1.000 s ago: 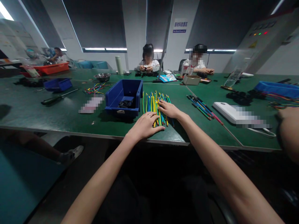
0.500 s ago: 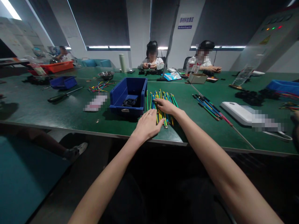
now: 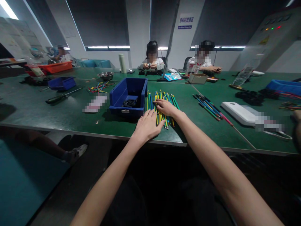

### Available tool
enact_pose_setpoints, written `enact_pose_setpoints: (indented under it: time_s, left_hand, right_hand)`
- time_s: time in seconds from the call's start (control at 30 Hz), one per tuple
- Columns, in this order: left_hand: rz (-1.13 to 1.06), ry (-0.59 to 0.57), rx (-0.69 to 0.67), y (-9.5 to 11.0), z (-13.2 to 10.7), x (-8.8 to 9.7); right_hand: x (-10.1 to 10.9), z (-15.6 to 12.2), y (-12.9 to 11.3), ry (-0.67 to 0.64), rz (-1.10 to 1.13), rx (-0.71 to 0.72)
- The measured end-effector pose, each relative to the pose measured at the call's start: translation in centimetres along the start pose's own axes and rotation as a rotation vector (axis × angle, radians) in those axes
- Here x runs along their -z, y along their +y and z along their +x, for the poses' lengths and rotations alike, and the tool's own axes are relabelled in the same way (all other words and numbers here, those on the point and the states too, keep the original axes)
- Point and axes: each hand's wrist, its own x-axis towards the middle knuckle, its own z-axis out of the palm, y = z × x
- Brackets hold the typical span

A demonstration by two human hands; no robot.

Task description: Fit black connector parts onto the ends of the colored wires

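Wires (image 3: 162, 105) spread on green counter (image 3: 70, 113) | since 0.5 s ago: scarcely changed | right hand (image 3: 166, 107) grip flat, fingers extended, pressing wires | left hand (image 3: 147, 125) grip open, fingertips at wires' near ends | blue bin (image 3: 128, 95) left of both

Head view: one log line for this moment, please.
left hand: flat at wire ends | right hand: flat on wires | blue bin: beside, left
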Motion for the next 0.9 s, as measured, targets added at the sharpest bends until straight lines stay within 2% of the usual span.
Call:
enact_pose_setpoints:
  time_s: [0.27,0.67,0.9]
  left_hand:
    - [0.001,0.035,-0.032,0.3,-0.1,0.5]
    - [-0.031,-0.044,-0.025,0.0,0.2,-0.1]
    - [-0.019,0.014,-0.034,-0.1,0.5,0.0]
  right_hand:
    - [-0.1,0.0,0.2,0.011,0.033,-0.027]
    - [0.4,-0.2,0.2,-0.039,0.006,-0.034]
    - [1.0,-0.3,-0.1,-0.05,0.093,-0.003]
